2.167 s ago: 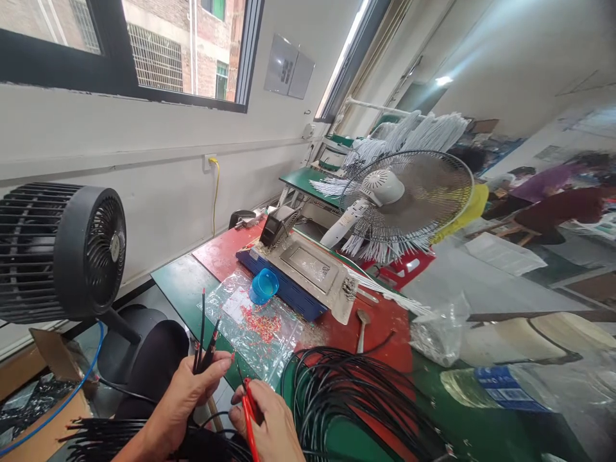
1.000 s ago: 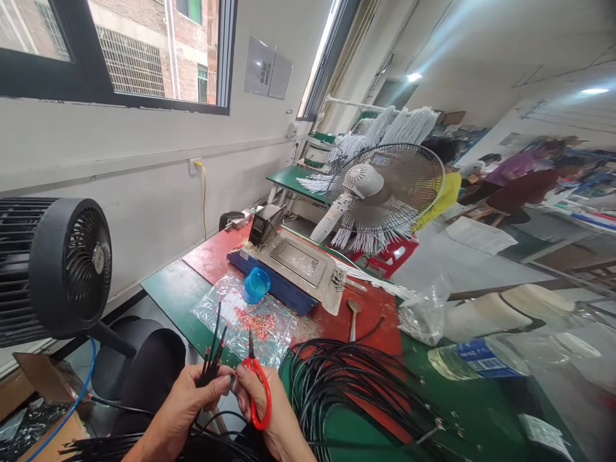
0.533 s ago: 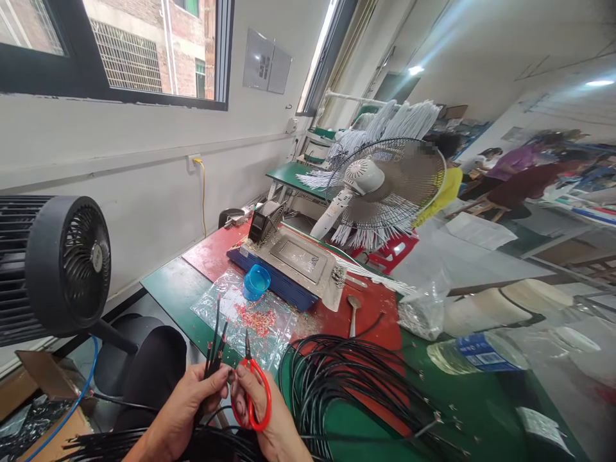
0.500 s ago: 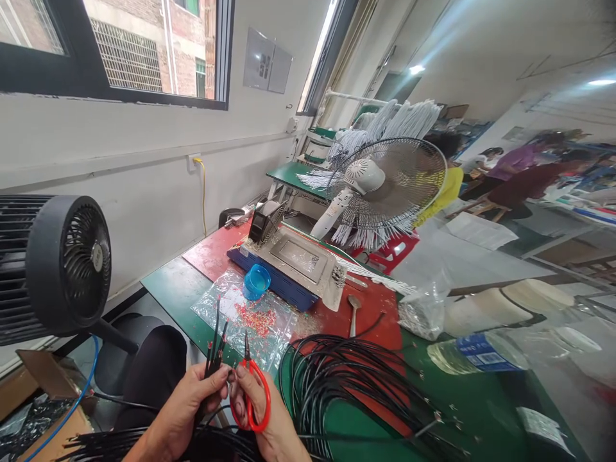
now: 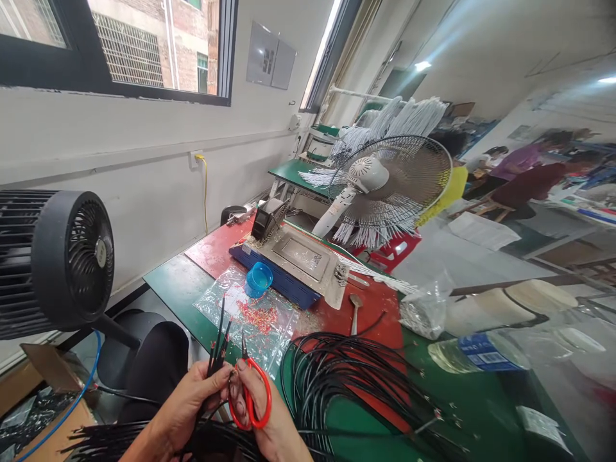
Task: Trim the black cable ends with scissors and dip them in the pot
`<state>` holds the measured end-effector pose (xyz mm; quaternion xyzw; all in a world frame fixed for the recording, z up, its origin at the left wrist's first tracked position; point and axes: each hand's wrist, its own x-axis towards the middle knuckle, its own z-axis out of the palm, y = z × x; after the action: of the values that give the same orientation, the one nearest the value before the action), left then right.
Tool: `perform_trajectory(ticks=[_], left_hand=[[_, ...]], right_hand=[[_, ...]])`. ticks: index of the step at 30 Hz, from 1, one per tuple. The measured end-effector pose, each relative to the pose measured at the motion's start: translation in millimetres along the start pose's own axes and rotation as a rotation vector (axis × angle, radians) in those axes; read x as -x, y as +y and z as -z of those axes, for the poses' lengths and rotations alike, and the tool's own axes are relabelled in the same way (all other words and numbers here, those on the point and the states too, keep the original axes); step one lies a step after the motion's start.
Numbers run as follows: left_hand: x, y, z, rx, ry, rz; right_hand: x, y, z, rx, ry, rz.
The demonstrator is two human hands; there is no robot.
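Observation:
Several black cables stand upright in my left hand, its thumb and fingers closed round them; reddish wire ends show near their tips. Red-handled scissors are in my right hand, with the pointed blades up and looking closed. The fingertips of both hands meet at a cable, though the exact contact is hidden. A large coiled bundle of black cables lies on the table to the right. More black cables rest across my lap below my hands.
Behind my hands, a clear plastic bag carries red and yellowish scraps, with a blue cup on it. Beyond stands a blue-sided soldering pot. A spoon and a bottle are rightward. A black fan stands at left.
Both hands stay close together with the cables and scissors. The scissors' blades have tilted slightly to the left. The whole view has shifted a little.

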<state>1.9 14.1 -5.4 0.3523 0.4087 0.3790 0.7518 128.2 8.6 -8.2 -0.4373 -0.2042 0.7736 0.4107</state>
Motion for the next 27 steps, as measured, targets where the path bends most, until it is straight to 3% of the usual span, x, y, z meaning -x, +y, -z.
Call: perform_trajectory(ticks=[8,12,22,27], left_hand=[[-0.8,-3.3,-3.1,0.066,0.024,0.014],[-1.7,-5.8,-1.7,0.062,0.07,-0.001],[-0.5,-4.7,1.2,-0.094,0.108,-0.091],[0.0,-3.9,-1.5,-0.074,0.13,-0.078]], right_hand=[[1.6,3.4,0.5,0.091,-0.042,0.097],[4.6,0.9,-4.2,0.209,-0.009,0.142],[5.2,0.1,-5.1,0.213,0.042,0.165],[2.5,5.4,1.5,0.374,0.109,0.2]])
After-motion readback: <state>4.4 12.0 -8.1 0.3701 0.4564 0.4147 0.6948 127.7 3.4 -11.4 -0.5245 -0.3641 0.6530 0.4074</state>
